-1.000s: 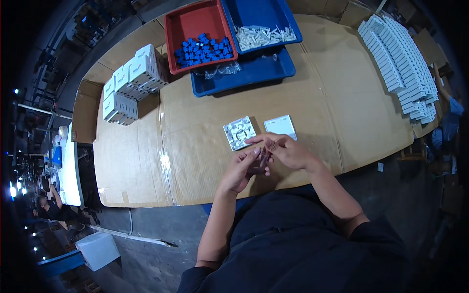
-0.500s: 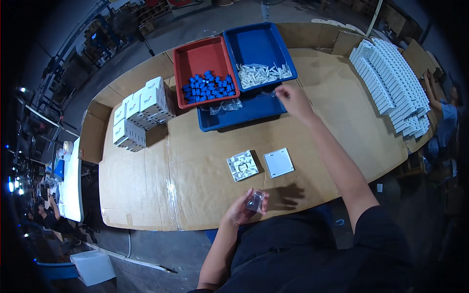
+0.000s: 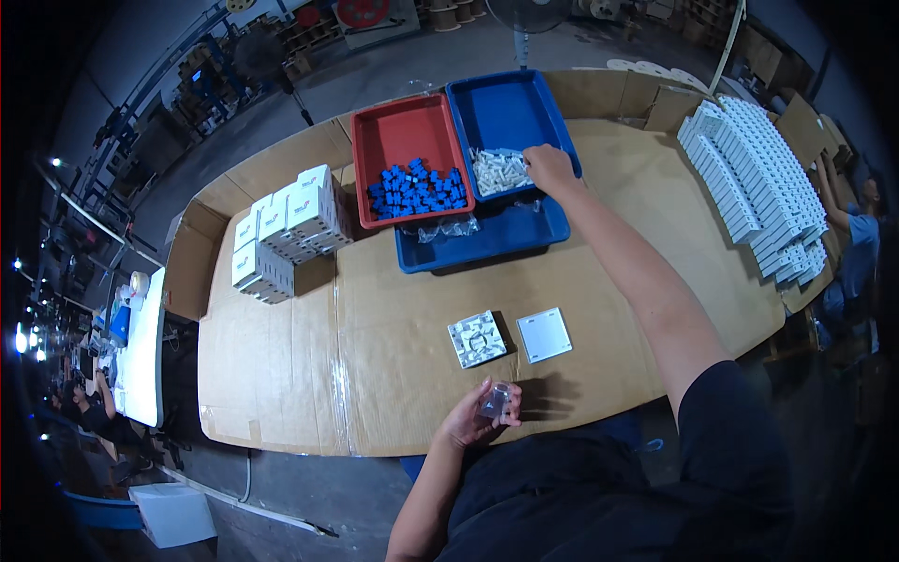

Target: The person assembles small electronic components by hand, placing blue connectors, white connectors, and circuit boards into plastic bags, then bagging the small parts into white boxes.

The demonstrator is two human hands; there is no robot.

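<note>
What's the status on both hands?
Left hand holding small clear plastic packet. Right hand at slim white pieces in blue rectangular plastic tray. Nothing seen blocking either.

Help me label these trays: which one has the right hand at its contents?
The far blue tray: the right hand is at its white pieces. The red tray holds blue pieces; the near blue tray lies nearest the person.

Dim grey floor (image 3: 361, 492), white table (image 3: 145, 361) at far left, glowing lamps (image 3: 21, 339), standing fan (image 3: 526, 13)
</note>
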